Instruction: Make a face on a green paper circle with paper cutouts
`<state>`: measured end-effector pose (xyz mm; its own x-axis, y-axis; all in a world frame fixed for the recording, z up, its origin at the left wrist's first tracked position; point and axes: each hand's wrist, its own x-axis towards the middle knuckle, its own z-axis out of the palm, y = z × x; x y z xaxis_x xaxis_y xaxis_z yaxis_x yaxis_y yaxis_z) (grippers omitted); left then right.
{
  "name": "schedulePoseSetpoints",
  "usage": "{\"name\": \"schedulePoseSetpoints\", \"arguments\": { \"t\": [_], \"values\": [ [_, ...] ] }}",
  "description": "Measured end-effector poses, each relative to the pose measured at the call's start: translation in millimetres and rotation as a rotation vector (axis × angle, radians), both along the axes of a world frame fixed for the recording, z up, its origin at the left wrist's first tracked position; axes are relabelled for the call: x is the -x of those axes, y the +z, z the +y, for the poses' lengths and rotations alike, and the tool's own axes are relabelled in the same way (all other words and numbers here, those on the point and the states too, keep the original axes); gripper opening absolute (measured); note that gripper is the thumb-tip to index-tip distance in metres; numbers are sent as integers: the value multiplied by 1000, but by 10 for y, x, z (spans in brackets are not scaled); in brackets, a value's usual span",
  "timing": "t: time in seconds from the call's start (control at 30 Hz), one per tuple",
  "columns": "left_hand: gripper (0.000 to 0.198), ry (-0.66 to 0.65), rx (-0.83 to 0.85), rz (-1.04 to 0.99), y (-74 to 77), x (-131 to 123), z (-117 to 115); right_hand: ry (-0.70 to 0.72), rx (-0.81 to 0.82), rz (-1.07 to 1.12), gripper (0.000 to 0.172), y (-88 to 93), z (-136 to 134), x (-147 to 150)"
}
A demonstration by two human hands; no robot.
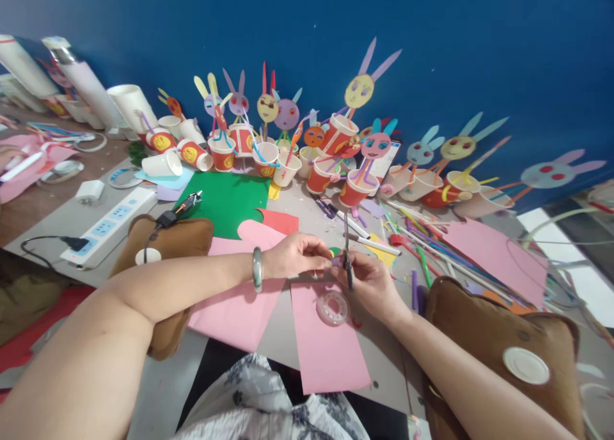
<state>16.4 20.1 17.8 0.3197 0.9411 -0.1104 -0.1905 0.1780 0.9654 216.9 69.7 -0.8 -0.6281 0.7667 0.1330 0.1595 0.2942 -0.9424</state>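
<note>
My right hand (374, 283) grips a pair of scissors (348, 275), blades pointing up and away from me. Close beside it, my left hand (297, 256), below a jade-coloured bangle (258, 270), is pinched at the fingertips. A small purple piece (337, 261) shows between the two hands; its full shape is hidden by fingers. Just under them a roll of clear tape (332, 307) lies on a pink paper sheet (330, 357). More pink paper (240, 312) is under my left wrist, beside a green sheet (235, 200).
Paper cups with paper rabbit figures (359, 184) line the blue wall. Pens (369, 243) and coloured sticks (432, 248) lie at right. Brown cushion-like warmers (480, 337) flank my arms. A power strip (110, 226) with cords is at left.
</note>
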Motion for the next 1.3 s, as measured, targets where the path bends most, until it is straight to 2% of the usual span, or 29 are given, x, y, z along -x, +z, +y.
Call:
{"name": "schedulePoseSetpoints", "arguments": {
  "t": [0.4,0.7,0.83,1.03,1.3],
  "values": [
    [41,-65,76,17,-44,16,21,59,-51,27,16,-64,18,-7],
    [39,-47,64,-1,3,18,10,67,3,51,23,-39,-2,-6],
    [35,15,23,6,17,32,22,78,32,34,24,9,-15,-5],
    [32,195,-13,-65,44,57,50,99,60,-1,35,90,-28,7],
    [23,262,-112,10,201,145,52,151,58,-48,57,129,0,-5]
  ]
}}
